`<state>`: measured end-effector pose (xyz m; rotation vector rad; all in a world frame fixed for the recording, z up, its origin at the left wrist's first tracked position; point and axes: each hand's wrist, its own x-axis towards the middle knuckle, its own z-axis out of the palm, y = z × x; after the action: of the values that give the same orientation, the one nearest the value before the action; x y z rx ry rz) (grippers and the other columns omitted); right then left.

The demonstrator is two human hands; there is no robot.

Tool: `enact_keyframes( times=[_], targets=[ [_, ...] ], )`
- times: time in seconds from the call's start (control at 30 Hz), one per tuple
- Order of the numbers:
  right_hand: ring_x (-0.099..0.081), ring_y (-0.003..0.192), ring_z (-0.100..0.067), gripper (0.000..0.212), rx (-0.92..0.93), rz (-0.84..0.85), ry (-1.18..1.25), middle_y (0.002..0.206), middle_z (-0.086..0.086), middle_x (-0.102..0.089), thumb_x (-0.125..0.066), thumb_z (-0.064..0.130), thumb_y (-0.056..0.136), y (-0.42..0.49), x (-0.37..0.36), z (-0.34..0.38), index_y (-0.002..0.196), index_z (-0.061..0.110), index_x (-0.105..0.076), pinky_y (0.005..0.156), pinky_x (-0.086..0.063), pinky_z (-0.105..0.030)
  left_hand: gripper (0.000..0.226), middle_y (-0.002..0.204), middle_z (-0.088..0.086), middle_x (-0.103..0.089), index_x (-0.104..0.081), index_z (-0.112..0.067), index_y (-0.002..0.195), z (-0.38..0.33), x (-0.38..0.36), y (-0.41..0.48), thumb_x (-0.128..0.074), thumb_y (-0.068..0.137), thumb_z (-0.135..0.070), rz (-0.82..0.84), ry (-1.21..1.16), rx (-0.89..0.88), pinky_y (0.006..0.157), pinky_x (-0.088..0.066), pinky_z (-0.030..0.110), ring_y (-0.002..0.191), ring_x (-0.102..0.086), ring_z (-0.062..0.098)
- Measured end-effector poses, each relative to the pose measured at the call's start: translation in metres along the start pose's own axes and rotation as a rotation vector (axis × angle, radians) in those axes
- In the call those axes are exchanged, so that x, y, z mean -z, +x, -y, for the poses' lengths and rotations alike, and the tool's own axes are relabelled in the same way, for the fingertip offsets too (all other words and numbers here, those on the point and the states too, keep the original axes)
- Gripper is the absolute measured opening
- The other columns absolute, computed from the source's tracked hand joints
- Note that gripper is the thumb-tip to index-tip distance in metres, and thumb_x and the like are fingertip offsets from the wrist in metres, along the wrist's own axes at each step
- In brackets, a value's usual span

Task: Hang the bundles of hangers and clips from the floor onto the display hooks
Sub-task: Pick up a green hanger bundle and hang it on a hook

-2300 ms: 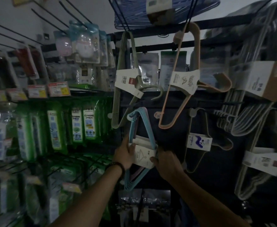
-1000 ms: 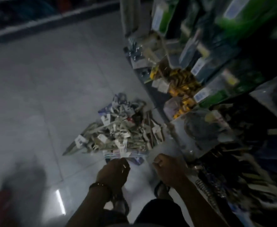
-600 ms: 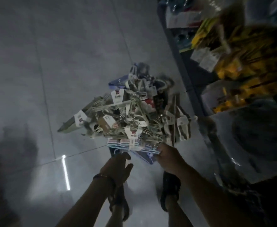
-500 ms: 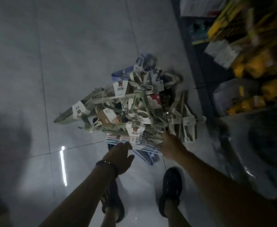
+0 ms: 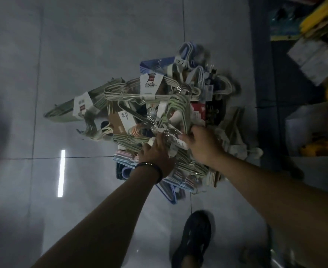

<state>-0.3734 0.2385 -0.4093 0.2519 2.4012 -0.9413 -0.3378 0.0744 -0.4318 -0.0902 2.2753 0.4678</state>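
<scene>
A tangled pile of hanger bundles (image 5: 151, 105) with paper labels lies on the grey tiled floor (image 5: 82, 55), seen from above. Most bundles are pale wire hangers with metal hooks; blue ones (image 5: 169, 192) stick out at the near edge. My left hand (image 5: 155, 153), with a dark band on its wrist, rests with fingers stretched forward on the near side of the pile, by some metal hooks. My right hand (image 5: 202, 146) curls its fingers and thumb round a pale hanger bundle (image 5: 180, 113) at the pile's right side. No display hooks are in view.
A dark shelf base (image 5: 264, 93) runs along the right, with yellow packaged goods (image 5: 322, 22) and white boxes (image 5: 314, 55) above it. My foot in a dark shoe (image 5: 194, 236) stands just below the pile. Bare floor tiles stretch to the left.
I have turned from the hanging display down to the floor pile. Both hands have reached forward into the pile; the right hand has closed on a pale bundle.
</scene>
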Motion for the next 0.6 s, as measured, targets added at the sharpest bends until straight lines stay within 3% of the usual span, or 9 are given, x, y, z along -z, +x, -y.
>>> enact_keyframes(
  times=[0.1, 0.17, 0.23, 0.4, 0.53, 0.6],
  targets=[
    [-0.041, 0.058, -0.004, 0.046, 0.064, -0.034, -0.08, 0.064, 0.013, -0.042, -0.068, 0.033, 0.102, -0.024, 0.012, 0.006, 0.068, 0.031, -0.037, 0.055, -0.028, -0.023, 0.065, 0.155, 0.004, -0.05, -0.037, -0.03, 0.15, -0.004, 0.01, 0.0, -0.052, 0.097, -0.063, -0.136, -0.064, -0.017, 0.114, -0.034, 0.057, 0.142, -0.04, 0.04],
    [-0.043, 0.055, -0.006, 0.047, 0.08, -0.041, -0.102, 0.059, 0.011, -0.042, -0.068, 0.035, 0.101, -0.033, 0.017, 0.003, 0.067, 0.033, -0.036, 0.054, -0.028, -0.026, 0.04, 0.137, 0.001, -0.064, -0.054, -0.037, 0.131, -0.007, 0.016, 0.0, -0.045, 0.1, -0.062, -0.225, -0.144, -0.026, 0.107, -0.041, 0.056, 0.128, -0.053, 0.038],
    [-0.049, 0.056, -0.011, 0.043, 0.077, -0.036, -0.064, 0.059, 0.009, -0.047, -0.069, 0.036, 0.101, -0.034, 0.021, -0.001, 0.068, 0.032, -0.04, 0.057, -0.033, -0.028, 0.033, 0.121, 0.0, -0.071, -0.058, -0.037, 0.118, -0.008, 0.018, -0.004, -0.04, 0.102, -0.06, -0.293, -0.144, -0.055, 0.099, -0.048, 0.054, 0.114, -0.062, 0.037],
    [-0.048, 0.059, -0.011, 0.037, 0.151, -0.041, -0.185, 0.064, 0.009, -0.046, -0.065, 0.037, 0.102, -0.038, 0.019, 0.003, 0.075, 0.025, -0.043, 0.056, -0.031, -0.027, 0.032, 0.088, 0.003, -0.072, -0.06, -0.028, 0.108, -0.01, 0.014, -0.015, -0.035, 0.102, -0.048, -0.474, -0.22, -0.141, 0.069, -0.06, 0.044, 0.083, -0.066, 0.032],
    [-0.054, 0.063, -0.015, 0.03, 0.11, -0.006, -0.235, 0.069, 0.005, -0.051, -0.059, 0.039, 0.105, -0.037, 0.007, -0.002, 0.085, 0.019, -0.051, 0.053, -0.034, -0.026, 0.025, 0.086, 0.001, -0.069, -0.062, -0.025, 0.112, -0.011, 0.022, -0.015, -0.043, 0.108, -0.04, -0.508, -0.241, -0.126, 0.067, -0.06, 0.043, 0.085, -0.065, 0.026],
    [-0.063, 0.063, -0.017, 0.03, 0.041, -0.015, -0.106, 0.071, 0.001, -0.062, -0.062, 0.04, 0.103, -0.032, 0.008, -0.011, 0.086, 0.016, -0.057, 0.057, -0.05, -0.031, 0.023, 0.087, 0.0, -0.069, -0.06, -0.027, 0.113, 0.001, 0.023, -0.017, -0.041, 0.108, -0.039, -0.507, -0.263, -0.124, 0.067, -0.061, 0.044, 0.082, -0.066, 0.024]
  ],
)
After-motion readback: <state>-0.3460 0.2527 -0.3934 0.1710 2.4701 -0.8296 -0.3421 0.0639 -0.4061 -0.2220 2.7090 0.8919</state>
